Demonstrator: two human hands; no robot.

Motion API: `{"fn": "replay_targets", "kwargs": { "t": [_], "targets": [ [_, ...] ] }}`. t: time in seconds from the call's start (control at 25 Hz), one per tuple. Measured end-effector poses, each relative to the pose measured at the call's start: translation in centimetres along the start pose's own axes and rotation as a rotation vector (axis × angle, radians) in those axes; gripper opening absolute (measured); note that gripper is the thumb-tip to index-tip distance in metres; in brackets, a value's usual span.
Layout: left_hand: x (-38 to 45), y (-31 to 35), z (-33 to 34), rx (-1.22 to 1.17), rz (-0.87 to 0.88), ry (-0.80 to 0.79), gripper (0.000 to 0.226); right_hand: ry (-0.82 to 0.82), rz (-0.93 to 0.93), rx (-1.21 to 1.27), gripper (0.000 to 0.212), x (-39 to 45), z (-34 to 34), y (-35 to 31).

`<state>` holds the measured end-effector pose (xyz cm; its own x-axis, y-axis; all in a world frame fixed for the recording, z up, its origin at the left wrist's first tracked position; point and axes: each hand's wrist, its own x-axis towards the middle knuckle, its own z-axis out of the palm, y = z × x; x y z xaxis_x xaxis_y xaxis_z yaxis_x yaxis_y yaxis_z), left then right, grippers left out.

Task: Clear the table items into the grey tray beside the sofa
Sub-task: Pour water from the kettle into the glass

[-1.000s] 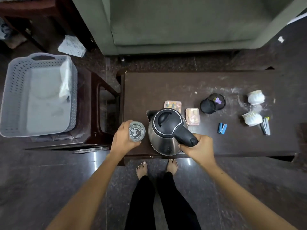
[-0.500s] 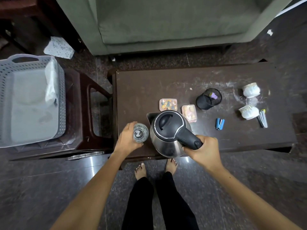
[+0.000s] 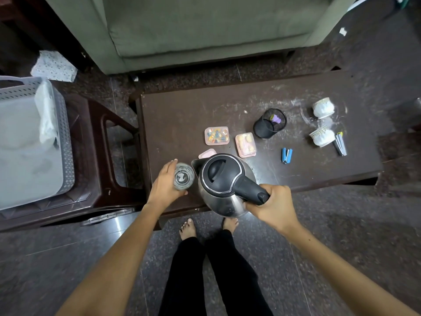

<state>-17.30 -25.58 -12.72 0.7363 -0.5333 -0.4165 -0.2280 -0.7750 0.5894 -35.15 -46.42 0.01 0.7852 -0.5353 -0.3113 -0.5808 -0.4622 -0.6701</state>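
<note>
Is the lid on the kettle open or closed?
Closed. The black lid sits flat inside the kettle's silver rim, with no gap showing, while the right hand holds the handle.

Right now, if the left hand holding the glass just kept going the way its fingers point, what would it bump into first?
The left hand grips the glass, fingers pointing toward the sofa. That stretch of table looks bare, so it would probably meet the sofa first, though depth is hard to judge.

Dim indoor light, floor glare, fisheye-bent edges
</note>
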Motion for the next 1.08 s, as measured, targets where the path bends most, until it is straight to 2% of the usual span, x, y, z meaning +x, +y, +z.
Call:
{"fn": "replay_targets", "kwargs": {
  "t": [0.16,0.28,0.44,0.76,1.08],
  "targets": [
    [-1.8,-0.1,-0.1,-0.068,-0.046,0.133,0.099,-0.035,0.024,-0.083,0.046,-0.5,-0.7,-0.2],
    [-3.1,0.2,0.2,-0.116,-0.078,0.218,0.087,-0.075,-0.032,-0.216,0.047,0.3,-1.0,-1.1],
    [-4.2,0.7,0.6,-0.161,-0.106,0.254,0.083,-0.169,-0.165,-0.379,0.042,1.0,-0.9,-2.2],
    [-5.5,0.4,0.6,-0.259,-0.183,0.264,0.085,-0.226,-0.192,-0.46,0.021,2.6,1.1,-3.3],
    [-5.7,0.1,0.7,-0.313,-0.221,0.271,0.076,-0.256,-0.168,-0.451,0.03,3.6,2.4,-3.7]
  ]
}}
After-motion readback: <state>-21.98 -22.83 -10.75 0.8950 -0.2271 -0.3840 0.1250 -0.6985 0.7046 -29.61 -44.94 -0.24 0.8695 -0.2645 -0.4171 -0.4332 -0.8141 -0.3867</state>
